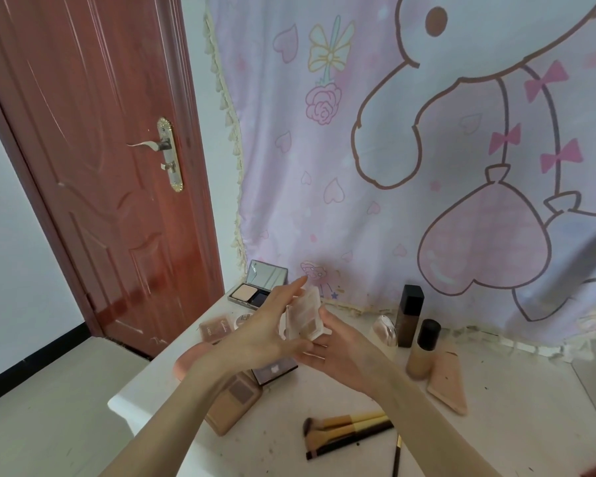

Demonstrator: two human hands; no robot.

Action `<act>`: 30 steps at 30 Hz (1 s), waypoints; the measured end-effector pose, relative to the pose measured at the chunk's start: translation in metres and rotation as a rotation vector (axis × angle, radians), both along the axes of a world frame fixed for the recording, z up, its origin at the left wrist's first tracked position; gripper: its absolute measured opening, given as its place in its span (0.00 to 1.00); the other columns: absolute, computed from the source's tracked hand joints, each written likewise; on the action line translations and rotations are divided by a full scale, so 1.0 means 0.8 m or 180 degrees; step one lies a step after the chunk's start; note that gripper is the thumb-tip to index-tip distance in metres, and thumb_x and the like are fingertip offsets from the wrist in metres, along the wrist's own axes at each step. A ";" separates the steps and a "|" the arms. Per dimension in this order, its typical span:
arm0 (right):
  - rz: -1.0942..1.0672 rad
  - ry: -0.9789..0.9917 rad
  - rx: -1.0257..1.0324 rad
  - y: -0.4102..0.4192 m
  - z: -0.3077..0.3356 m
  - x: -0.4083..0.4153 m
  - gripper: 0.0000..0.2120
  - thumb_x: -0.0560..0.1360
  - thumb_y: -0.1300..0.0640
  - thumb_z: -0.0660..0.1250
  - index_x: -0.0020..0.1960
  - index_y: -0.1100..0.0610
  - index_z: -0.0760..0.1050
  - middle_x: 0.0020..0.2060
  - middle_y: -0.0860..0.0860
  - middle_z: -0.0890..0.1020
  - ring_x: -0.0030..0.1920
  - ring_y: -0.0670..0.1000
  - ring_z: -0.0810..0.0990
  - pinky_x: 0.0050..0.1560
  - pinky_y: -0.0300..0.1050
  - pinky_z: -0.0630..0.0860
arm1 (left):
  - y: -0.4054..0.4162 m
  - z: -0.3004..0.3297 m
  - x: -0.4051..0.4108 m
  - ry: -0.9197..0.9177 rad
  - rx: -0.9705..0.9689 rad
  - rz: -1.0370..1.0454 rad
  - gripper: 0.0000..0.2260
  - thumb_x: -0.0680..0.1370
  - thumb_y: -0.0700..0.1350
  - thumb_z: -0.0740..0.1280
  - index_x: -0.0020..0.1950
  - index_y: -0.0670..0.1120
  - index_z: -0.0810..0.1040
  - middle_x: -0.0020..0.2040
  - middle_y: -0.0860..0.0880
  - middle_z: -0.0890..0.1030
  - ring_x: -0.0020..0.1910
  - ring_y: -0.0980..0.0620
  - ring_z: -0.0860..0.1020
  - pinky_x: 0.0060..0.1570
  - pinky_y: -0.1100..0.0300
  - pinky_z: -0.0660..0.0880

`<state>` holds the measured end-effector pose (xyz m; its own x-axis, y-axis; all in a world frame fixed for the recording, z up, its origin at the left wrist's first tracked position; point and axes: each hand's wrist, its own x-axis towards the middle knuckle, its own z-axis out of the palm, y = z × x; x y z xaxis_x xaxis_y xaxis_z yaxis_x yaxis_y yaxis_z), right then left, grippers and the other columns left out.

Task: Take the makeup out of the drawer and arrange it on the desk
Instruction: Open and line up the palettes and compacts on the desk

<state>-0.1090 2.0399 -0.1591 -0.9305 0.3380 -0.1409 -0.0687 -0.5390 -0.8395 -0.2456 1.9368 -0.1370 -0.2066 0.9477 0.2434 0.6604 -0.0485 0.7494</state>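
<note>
Two hands (265, 333) around one compact (305, 315)

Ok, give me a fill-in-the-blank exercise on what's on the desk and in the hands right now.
1. Both hands, left hand and right hand, hold a pale ____ above the desk.
2. The open compact at the back has its mirrored lid ____.
3. The makeup brushes lie ____ on the desk.
4. The black-capped foundation bottle stands ____.

Missing words: palette; raised; flat; upright
</note>
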 end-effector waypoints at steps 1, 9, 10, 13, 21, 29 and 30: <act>0.0017 0.0030 0.0013 -0.001 0.000 -0.001 0.16 0.74 0.46 0.66 0.53 0.55 0.82 0.50 0.58 0.83 0.50 0.54 0.82 0.58 0.48 0.76 | 0.000 0.000 0.000 0.0008 -0.0011 0.0000 0.39 0.70 0.43 0.74 0.70 0.64 0.53 0.66 0.58 0.64 0.66 0.66 0.62 0.63 0.74 0.60; -0.0144 0.0253 -0.0208 -0.009 -0.008 -0.010 0.14 0.70 0.50 0.69 0.50 0.57 0.83 0.46 0.61 0.82 0.46 0.56 0.82 0.54 0.52 0.78 | -0.003 0.019 -0.007 0.0300 -0.0156 -0.0088 0.37 0.68 0.44 0.76 0.72 0.53 0.62 0.61 0.63 0.67 0.62 0.66 0.68 0.64 0.70 0.65; -0.0137 0.0256 -0.0216 -0.010 -0.008 -0.011 0.13 0.71 0.50 0.69 0.50 0.57 0.83 0.46 0.61 0.83 0.46 0.56 0.82 0.53 0.51 0.78 | -0.003 0.021 -0.008 0.0310 -0.0182 -0.0095 0.37 0.68 0.45 0.76 0.73 0.52 0.62 0.62 0.62 0.67 0.62 0.66 0.68 0.64 0.69 0.65; -0.0199 0.0193 -0.0298 -0.008 -0.005 -0.010 0.17 0.71 0.49 0.70 0.52 0.60 0.81 0.47 0.62 0.82 0.47 0.58 0.82 0.50 0.49 0.79 | -0.005 0.027 -0.010 0.0265 -0.0236 -0.0102 0.36 0.68 0.44 0.76 0.73 0.51 0.63 0.63 0.59 0.68 0.61 0.67 0.68 0.62 0.73 0.64; -0.0170 0.0227 -0.0679 -0.001 -0.006 -0.007 0.24 0.70 0.49 0.71 0.59 0.64 0.76 0.51 0.64 0.80 0.52 0.61 0.81 0.51 0.52 0.79 | -0.004 0.044 -0.021 -0.0322 -0.0489 -0.0229 0.25 0.71 0.44 0.73 0.67 0.52 0.71 0.61 0.62 0.74 0.60 0.69 0.71 0.60 0.74 0.65; -0.0472 0.0378 -0.0727 0.010 -0.007 -0.022 0.21 0.74 0.58 0.66 0.63 0.67 0.72 0.57 0.64 0.79 0.56 0.60 0.80 0.49 0.50 0.80 | 0.032 0.057 -0.055 -0.0274 -0.0047 0.0427 0.09 0.76 0.37 0.66 0.55 0.42 0.81 0.52 0.48 0.83 0.50 0.58 0.80 0.56 0.66 0.73; -0.0490 0.0356 -0.0636 0.012 -0.008 -0.026 0.19 0.74 0.59 0.65 0.62 0.66 0.73 0.56 0.63 0.80 0.55 0.59 0.81 0.48 0.49 0.81 | 0.039 0.058 -0.061 -0.0269 -0.0077 0.0459 0.09 0.76 0.37 0.66 0.55 0.42 0.81 0.51 0.47 0.83 0.50 0.57 0.80 0.56 0.64 0.73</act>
<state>-0.1301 2.0496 -0.1653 -0.8839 0.4525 -0.1181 -0.2490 -0.6691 -0.7002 -0.2946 1.9679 -0.0909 -0.3597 0.9121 0.1969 0.5938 0.0609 0.8023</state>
